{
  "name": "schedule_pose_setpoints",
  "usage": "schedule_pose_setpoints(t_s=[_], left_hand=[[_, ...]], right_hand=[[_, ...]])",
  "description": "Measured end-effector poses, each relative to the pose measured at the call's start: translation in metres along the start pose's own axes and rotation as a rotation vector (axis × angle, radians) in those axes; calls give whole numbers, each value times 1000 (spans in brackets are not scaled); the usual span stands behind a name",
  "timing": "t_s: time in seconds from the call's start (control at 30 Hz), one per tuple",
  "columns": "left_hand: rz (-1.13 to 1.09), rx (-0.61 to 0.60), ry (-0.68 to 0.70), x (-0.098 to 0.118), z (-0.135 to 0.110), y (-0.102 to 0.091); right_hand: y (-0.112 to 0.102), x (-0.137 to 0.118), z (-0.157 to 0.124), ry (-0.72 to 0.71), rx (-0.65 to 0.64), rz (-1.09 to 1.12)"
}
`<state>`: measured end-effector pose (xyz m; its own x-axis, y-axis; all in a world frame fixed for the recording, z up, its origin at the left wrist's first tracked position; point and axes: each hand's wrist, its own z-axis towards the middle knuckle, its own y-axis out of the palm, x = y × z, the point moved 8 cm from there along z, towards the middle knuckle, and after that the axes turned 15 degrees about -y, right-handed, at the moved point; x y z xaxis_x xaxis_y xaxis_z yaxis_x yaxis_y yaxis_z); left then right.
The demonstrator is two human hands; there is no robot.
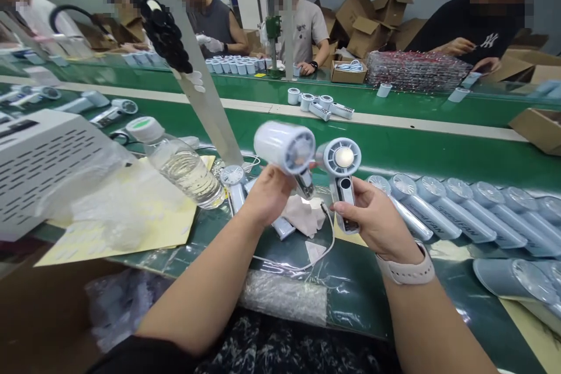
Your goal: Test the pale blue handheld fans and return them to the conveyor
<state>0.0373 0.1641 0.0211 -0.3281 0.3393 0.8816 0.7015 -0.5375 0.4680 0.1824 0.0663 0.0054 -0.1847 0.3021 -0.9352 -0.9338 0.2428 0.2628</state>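
Observation:
My left hand [268, 191] is closed round the handle of a white handheld fan [286, 147], its head blurred and held up over the bench. My right hand [372, 217] grips a second pale blue handheld fan [342, 170] by its handle, head upright and facing me, right beside the first. A pale watch strap is on my right wrist. Beneath the hands lie a pinkish cloth [303, 215], a white cable [315, 254] and another fan [234, 182] flat on the bench.
A row of several pale blue fans [460, 210] lies to the right. A clear water bottle [184, 166] and a white perforated box [39, 163] sit left on yellow sheets. The green conveyor [416, 146] carries fan parts [319, 104]. Other people work across it beside cardboard boxes [368, 17].

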Motion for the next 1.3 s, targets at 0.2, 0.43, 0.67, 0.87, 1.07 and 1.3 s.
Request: schedule_pose_setpoints(t_s=[0.2,0.43,0.67,0.87,1.07,1.3], left_hand=[[-254,60,-318,-25,5,-6],[-196,-67,-224,-21,-4,9],[-126,-157,-175,-16,-6,18],[-137,-190,-211,-20,-5,19],[-143,-185,-209,-21,-5,17],[-104,-168,-197,-20,-6,18]], right_hand=[[8,27,-3,79,155,151],[17,18,-8,15,92,195],[26,11,-11,-3,45,209],[23,14,-9,18,47,230],[21,14,-8,-6,48,220],[23,13,-9,-25,55,208]])
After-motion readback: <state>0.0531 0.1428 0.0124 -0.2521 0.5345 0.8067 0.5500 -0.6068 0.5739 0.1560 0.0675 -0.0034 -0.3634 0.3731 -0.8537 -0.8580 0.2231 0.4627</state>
